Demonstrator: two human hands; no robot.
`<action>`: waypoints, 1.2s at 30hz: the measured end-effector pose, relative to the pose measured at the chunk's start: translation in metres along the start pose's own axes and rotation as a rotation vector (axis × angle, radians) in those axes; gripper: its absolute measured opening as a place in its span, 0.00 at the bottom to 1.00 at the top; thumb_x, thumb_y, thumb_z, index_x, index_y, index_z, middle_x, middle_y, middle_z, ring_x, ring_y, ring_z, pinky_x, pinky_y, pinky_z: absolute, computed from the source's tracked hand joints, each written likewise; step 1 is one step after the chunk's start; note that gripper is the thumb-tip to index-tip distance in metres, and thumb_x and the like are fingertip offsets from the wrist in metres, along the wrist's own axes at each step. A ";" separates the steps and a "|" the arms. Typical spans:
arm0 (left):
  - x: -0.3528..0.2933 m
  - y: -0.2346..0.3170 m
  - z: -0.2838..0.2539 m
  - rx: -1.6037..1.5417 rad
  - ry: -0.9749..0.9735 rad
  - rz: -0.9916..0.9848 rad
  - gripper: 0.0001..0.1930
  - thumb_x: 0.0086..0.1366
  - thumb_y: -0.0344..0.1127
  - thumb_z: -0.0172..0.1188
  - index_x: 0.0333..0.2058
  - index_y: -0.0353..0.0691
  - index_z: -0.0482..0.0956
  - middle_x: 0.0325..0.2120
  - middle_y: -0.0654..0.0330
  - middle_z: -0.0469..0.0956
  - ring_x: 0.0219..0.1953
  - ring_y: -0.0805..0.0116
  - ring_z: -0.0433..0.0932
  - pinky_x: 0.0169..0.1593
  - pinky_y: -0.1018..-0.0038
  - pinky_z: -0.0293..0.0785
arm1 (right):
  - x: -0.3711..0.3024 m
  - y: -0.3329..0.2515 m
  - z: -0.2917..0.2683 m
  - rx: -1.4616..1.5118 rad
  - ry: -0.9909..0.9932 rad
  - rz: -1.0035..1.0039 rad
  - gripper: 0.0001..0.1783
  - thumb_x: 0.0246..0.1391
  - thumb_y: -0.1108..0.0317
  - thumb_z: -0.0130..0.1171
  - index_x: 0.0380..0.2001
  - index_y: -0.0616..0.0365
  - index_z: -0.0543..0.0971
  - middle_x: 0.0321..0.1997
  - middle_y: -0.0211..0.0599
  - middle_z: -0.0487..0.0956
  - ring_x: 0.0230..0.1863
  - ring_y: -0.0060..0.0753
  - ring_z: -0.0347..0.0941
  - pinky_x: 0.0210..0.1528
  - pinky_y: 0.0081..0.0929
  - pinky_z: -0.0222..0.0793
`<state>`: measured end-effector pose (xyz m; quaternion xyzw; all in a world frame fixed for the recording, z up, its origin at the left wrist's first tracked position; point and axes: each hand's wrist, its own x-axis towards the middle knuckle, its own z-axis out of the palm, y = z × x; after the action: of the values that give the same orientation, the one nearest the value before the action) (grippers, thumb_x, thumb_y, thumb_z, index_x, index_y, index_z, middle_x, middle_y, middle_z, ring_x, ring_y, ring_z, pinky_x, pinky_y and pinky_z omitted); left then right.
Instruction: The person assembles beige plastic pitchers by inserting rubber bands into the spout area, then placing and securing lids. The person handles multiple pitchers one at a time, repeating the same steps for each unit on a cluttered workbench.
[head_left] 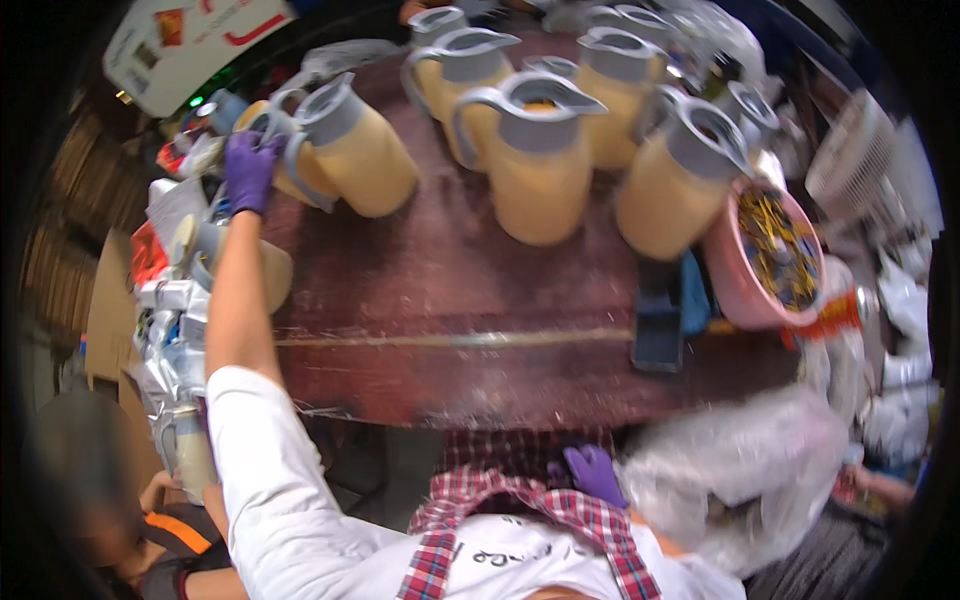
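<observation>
My left hand (pixel 250 170), in a purple glove, reaches to the far left of the table. Its fingers are closed at the upper edge of a pitcher (pixel 290 180) with a grey handle and pale yellow body; their exact grip is blurred. Touching that one or close beside it stands another pitcher (pixel 365 165) with a grey spouted collar. My right hand (pixel 595 475), also gloved in purple, is low in front of my checked apron, beside a clear plastic bag (pixel 740 460). Its fingers are partly apart, with nothing seen in them.
Several similar pitchers (pixel 540 185) stand across the dark red table (pixel 450 290). On the right are a phone (pixel 658 335) and a pink tub (pixel 735 270) of yellow and dark strips. Another pitcher (pixel 270 275) sits under my left forearm. A person (pixel 110 490) is at lower left.
</observation>
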<state>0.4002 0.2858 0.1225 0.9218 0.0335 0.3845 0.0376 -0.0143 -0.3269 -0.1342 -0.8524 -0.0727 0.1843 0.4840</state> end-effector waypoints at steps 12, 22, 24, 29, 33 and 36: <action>-0.134 0.108 -0.163 -0.453 -0.366 0.072 0.17 0.62 0.38 0.69 0.42 0.31 0.77 0.58 0.48 0.74 0.57 0.59 0.73 0.61 0.67 0.67 | -0.040 -0.101 -0.073 0.281 -0.027 -0.264 0.17 0.66 0.66 0.52 0.55 0.55 0.78 0.52 0.38 0.80 0.51 0.34 0.78 0.56 0.31 0.72; -0.249 0.234 -0.193 -1.624 -0.432 -0.345 0.13 0.74 0.41 0.51 0.47 0.38 0.75 0.63 0.50 0.65 0.64 0.58 0.68 0.67 0.65 0.61 | 0.009 -0.117 -0.314 -0.154 0.965 -0.497 0.12 0.59 0.73 0.56 0.45 0.61 0.82 0.44 0.38 0.80 0.45 0.30 0.78 0.49 0.25 0.72; -0.245 0.259 -0.185 -1.560 -0.390 -0.176 0.15 0.78 0.39 0.42 0.50 0.35 0.72 0.57 0.51 0.70 0.61 0.59 0.70 0.66 0.65 0.63 | 0.037 -0.077 -0.372 -0.221 1.048 -0.478 0.12 0.56 0.72 0.58 0.42 0.55 0.84 0.44 0.40 0.81 0.44 0.35 0.78 0.50 0.27 0.72; -0.213 0.274 -0.167 -1.516 -0.510 -0.002 0.20 0.79 0.40 0.36 0.55 0.31 0.70 0.58 0.44 0.73 0.63 0.59 0.70 0.67 0.66 0.63 | 0.065 -0.103 -0.407 -1.180 0.986 0.068 0.14 0.49 0.62 0.64 0.41 0.45 0.86 0.44 0.36 0.81 0.52 0.42 0.74 0.53 0.41 0.68; -0.208 0.270 -0.154 -1.736 -0.524 -0.215 0.24 0.80 0.44 0.35 0.63 0.31 0.65 0.60 0.47 0.71 0.64 0.58 0.69 0.68 0.66 0.63 | 0.071 -0.108 -0.409 -1.427 0.860 0.155 0.12 0.47 0.57 0.65 0.37 0.40 0.87 0.44 0.31 0.81 0.52 0.43 0.73 0.52 0.45 0.66; -0.225 0.248 -0.149 -1.549 -0.262 -0.257 0.25 0.80 0.44 0.38 0.67 0.35 0.61 0.63 0.52 0.68 0.64 0.61 0.69 0.67 0.65 0.64 | 0.059 -0.136 -0.413 -1.364 0.923 0.048 0.10 0.51 0.55 0.63 0.36 0.39 0.87 0.45 0.27 0.82 0.52 0.41 0.75 0.51 0.41 0.68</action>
<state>0.1446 0.0251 0.0915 0.6599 -0.1419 0.1793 0.7157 0.2059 -0.5679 0.1588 -0.9504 0.0558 -0.2591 -0.1628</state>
